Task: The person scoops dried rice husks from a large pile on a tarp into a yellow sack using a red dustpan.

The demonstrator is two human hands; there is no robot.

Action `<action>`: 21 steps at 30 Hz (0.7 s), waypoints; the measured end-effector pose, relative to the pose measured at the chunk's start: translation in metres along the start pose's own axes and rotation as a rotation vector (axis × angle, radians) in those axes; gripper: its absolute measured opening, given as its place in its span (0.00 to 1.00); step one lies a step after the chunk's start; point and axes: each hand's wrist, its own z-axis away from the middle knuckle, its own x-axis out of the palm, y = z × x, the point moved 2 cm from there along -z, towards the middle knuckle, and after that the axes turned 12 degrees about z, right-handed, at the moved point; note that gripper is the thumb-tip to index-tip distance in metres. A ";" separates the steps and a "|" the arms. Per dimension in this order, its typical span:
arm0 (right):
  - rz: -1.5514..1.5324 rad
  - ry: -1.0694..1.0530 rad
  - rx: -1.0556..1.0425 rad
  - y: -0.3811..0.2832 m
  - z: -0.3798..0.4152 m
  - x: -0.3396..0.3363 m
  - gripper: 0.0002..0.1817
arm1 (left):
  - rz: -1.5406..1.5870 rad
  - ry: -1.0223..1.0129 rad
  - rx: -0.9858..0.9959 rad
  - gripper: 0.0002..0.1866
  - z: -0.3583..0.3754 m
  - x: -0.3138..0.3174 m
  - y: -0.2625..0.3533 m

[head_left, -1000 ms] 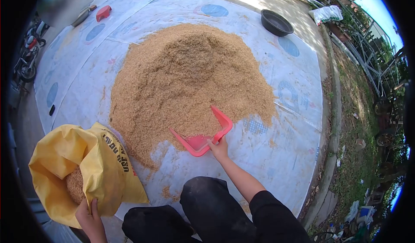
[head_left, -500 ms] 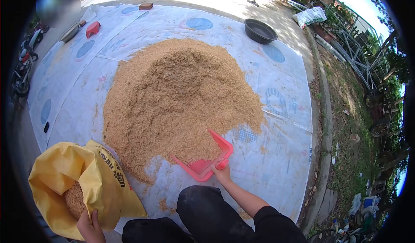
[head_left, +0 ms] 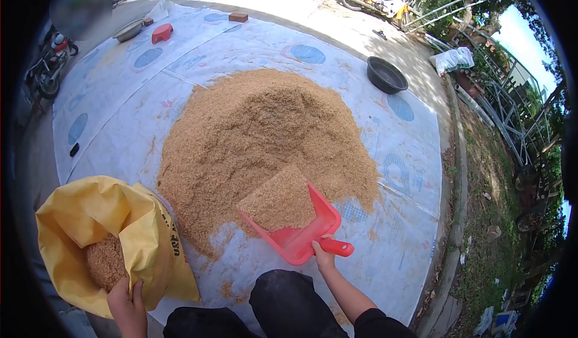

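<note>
My right hand (head_left: 324,255) grips a red dustpan (head_left: 329,219) near the base of its handle. Light brown husks, perhaps rice husks, fill much of the pan. Behind and around it spreads a broad husk pile (head_left: 229,163) with a hollow in its top. At the lower left, my left hand (head_left: 127,305) pinches the rim of a yellow sack (head_left: 144,241). The sack's mouth gapes upward, and husks (head_left: 106,263) show inside it.
A printed white sheet (head_left: 397,266) lies under the pile. Toward its far side are a black basin (head_left: 386,76), a red stool (head_left: 162,33), a brick (head_left: 238,17) and a grey basin (head_left: 128,31). Motorbikes (head_left: 48,76) stand left; a kerb (head_left: 459,175) runs along the right.
The dustpan has come up from the pile's near edge, now loaded with husks, its handle turned more to the right. My left hand still holds the sack rim. The view has shifted slightly.
</note>
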 end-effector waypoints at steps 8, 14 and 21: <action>-0.392 0.015 0.233 -0.041 -0.024 0.037 0.19 | -0.071 -0.036 0.030 0.11 0.007 -0.004 0.002; -0.231 -0.049 0.014 -0.087 -0.057 0.037 0.17 | -0.129 -0.306 0.025 0.25 0.016 -0.034 0.019; -0.242 -0.145 -0.135 -0.226 -0.091 0.038 0.16 | -0.201 -0.168 -0.009 0.23 0.033 -0.065 -0.002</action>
